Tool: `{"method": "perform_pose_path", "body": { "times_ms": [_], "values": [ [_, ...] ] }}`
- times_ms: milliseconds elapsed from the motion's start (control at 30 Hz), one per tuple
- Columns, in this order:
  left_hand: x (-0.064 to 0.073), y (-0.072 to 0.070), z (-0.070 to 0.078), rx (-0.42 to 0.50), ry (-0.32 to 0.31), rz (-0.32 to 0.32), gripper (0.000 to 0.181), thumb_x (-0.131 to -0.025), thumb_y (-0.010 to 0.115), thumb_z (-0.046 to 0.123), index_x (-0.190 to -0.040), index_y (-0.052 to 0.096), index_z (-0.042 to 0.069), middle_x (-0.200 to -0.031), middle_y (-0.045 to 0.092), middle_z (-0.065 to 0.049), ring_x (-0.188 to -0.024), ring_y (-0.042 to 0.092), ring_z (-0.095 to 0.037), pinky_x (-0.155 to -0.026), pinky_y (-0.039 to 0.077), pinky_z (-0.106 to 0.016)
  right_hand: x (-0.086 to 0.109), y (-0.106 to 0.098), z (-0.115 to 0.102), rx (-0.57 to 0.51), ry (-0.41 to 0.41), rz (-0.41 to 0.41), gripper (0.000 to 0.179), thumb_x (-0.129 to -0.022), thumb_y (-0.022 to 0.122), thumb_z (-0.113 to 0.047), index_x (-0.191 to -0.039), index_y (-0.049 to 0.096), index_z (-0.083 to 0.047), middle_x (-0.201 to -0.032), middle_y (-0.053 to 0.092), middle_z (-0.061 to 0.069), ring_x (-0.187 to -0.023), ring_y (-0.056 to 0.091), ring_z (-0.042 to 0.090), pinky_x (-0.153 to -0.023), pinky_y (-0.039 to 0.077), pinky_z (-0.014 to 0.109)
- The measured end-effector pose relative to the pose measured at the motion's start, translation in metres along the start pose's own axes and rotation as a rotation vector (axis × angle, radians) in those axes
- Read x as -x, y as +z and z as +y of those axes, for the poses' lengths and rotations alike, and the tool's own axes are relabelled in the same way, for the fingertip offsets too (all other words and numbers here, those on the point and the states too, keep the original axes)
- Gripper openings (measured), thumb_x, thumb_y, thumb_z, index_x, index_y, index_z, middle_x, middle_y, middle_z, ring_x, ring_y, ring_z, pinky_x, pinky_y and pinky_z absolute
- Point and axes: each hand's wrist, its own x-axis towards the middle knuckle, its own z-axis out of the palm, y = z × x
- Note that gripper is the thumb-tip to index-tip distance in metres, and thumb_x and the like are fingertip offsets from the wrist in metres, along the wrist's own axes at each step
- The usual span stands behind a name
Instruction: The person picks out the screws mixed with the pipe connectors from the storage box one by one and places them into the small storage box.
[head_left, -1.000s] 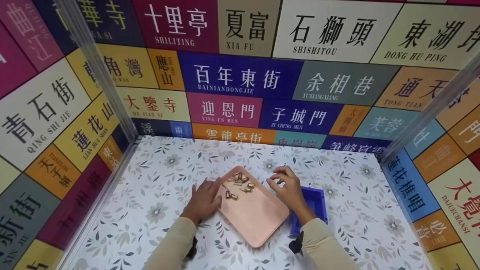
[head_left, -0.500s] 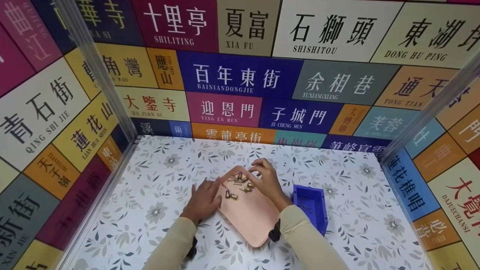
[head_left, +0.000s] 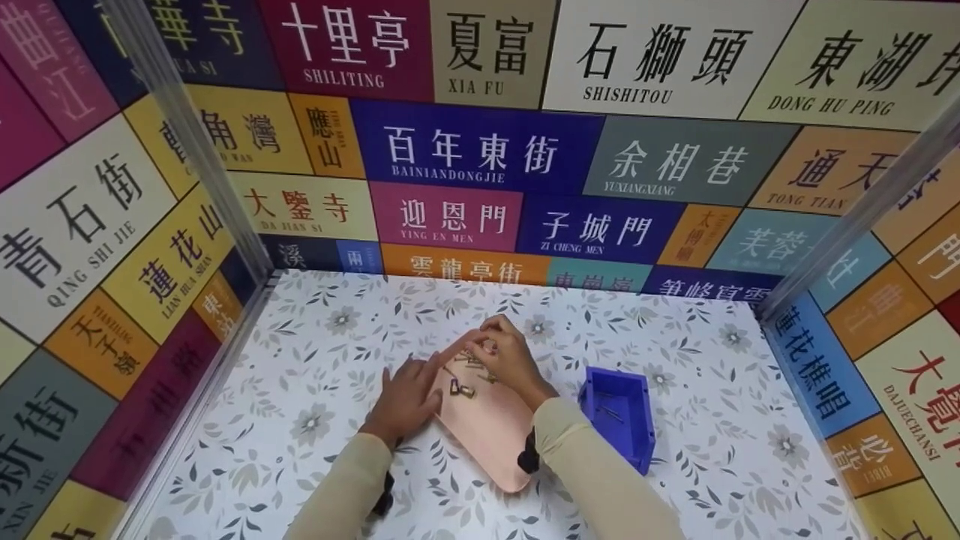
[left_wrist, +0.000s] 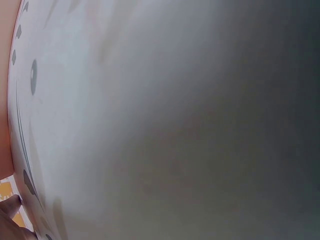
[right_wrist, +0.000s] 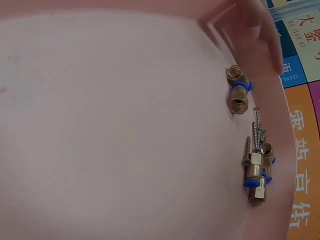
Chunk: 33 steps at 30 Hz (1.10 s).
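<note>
A pink tray lies slantwise on the table. My left hand rests along its left rim, fingers fairly straight. Over the far end of the tray is my right hand, thumb and fingertips bent down at a small pile; whether they pinch anything is hidden. The right wrist view shows brass fittings with blue rings in that pile, with thin screws among them. Another pair of brass fittings lies apart, nearer the left hand. The left wrist view is mostly blurred tabletop, with a fingertip at its lower left.
To the right of the tray stands a blue plastic bin with a few thin screws or nails inside. A floral cloth covers the table. Walls of coloured signs enclose the back and both sides.
My right hand has moved left from beside the blue bin to the pile at the tray's far end. The left hand has stayed on the rim.
</note>
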Motion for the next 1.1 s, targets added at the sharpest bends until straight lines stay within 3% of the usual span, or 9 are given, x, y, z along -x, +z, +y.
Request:
{"method": "perform_pose_path", "body": {
  "times_ms": [233,400,633,733,933,1100],
  "values": [
    [-0.002,0.001,-0.002,0.012,0.034,0.036,0.069,-0.099,0.044,0.048,-0.162,0.018,0.044,-0.153,0.05,-0.003,-0.151,0.035,-0.03,-0.12,0.016,-0.073,-0.002,0.019,0.001,0.028,0.031,-0.06,0.017,-0.091,0.078,-0.02,-0.093,0.076,-0.004,-0.109,0.059,0.009,-0.081,0.064,0.018,-0.07,0.057,0.027],
    [-0.002,0.004,-0.004,-0.008,0.049,0.064,0.069,-0.099,0.044,0.047,-0.161,0.016,0.048,-0.149,0.053,-0.002,-0.149,0.04,-0.028,-0.118,0.018,-0.076,-0.004,0.028,0.0,0.062,0.017,-0.091,0.019,-0.091,0.078,-0.021,-0.095,0.077,-0.003,-0.11,0.061,0.012,-0.092,0.065,0.023,-0.08,0.058,0.034],
    [0.001,0.0,-0.001,-0.018,0.042,0.044,0.068,-0.099,0.043,0.047,-0.163,0.02,0.039,-0.15,0.051,-0.005,-0.148,0.039,-0.029,-0.118,0.018,-0.075,-0.003,0.036,0.001,0.025,0.112,-0.164,0.018,-0.092,0.077,-0.026,-0.099,0.079,-0.01,-0.107,0.057,0.005,-0.097,0.064,0.016,-0.088,0.057,0.032],
    [0.001,-0.001,-0.001,-0.018,0.047,0.041,0.069,-0.1,0.043,0.048,-0.164,0.023,0.032,-0.151,0.051,-0.005,-0.149,0.038,-0.03,-0.118,0.019,-0.075,-0.001,0.038,0.001,0.083,0.136,-0.2,0.019,-0.092,0.076,-0.034,-0.099,0.08,-0.017,-0.106,0.056,0.001,-0.096,0.06,0.012,-0.088,0.055,0.03],
    [0.0,0.0,-0.002,-0.013,0.046,0.033,0.07,-0.1,0.043,0.048,-0.164,0.022,0.03,-0.154,0.049,-0.004,-0.151,0.036,-0.029,-0.119,0.018,-0.074,0.001,0.043,0.0,0.216,0.125,-0.232,0.023,-0.09,0.077,-0.039,-0.099,0.08,-0.017,-0.105,0.057,-0.001,-0.095,0.061,0.013,-0.084,0.056,0.03],
    [-0.001,0.001,-0.003,-0.011,0.056,0.042,0.069,-0.1,0.044,0.047,-0.164,0.022,0.031,-0.152,0.051,-0.004,-0.149,0.039,-0.029,-0.118,0.018,-0.075,0.004,0.049,0.004,0.236,0.049,-0.206,0.02,-0.088,0.08,-0.03,-0.095,0.08,-0.012,-0.1,0.058,0.001,-0.092,0.057,0.014,-0.082,0.052,0.031]
  ]
}}
